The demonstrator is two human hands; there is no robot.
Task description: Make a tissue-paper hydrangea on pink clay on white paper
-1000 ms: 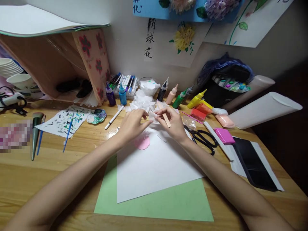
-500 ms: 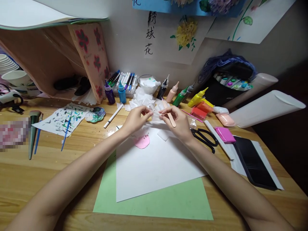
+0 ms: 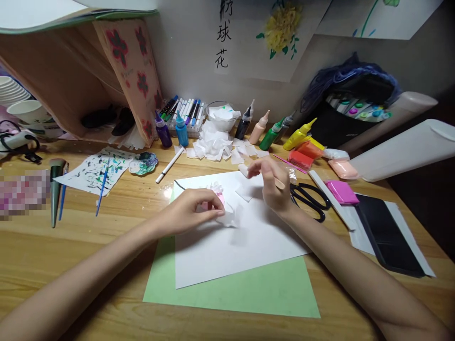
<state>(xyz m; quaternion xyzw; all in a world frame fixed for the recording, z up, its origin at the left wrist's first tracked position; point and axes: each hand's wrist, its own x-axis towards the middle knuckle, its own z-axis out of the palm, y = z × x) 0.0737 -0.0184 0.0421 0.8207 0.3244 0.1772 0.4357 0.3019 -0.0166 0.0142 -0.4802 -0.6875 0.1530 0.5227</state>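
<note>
My left hand (image 3: 194,208) pinches a thin white paper piece (image 3: 230,218) between thumb and fingertips, low above the white sheet (image 3: 227,260). Partly hidden behind those fingers lies a flat pink clay disc (image 3: 221,195) with crumpled white paper bits on its far side. My right hand (image 3: 273,187) is closed around a wooden craft stick (image 3: 280,183); only the stick's rounded end shows clearly. A single white paper square (image 3: 245,192) rests on the sheet between the hands. The white sheet overlaps a green sheet (image 3: 231,303).
A heap of white paper squares (image 3: 213,142) lies behind the sheet, near paint bottles (image 3: 272,135) and a marker box (image 3: 194,124). Black scissors (image 3: 313,199), a pink clay block (image 3: 341,192) and a phone (image 3: 387,237) are on the right. Paintbrushes (image 3: 103,187) lie left.
My hands have moved apart and nearer to me. The left has carried the paper piece down over the white sheet, while the right keeps the stick. The view has tilted downward.
</note>
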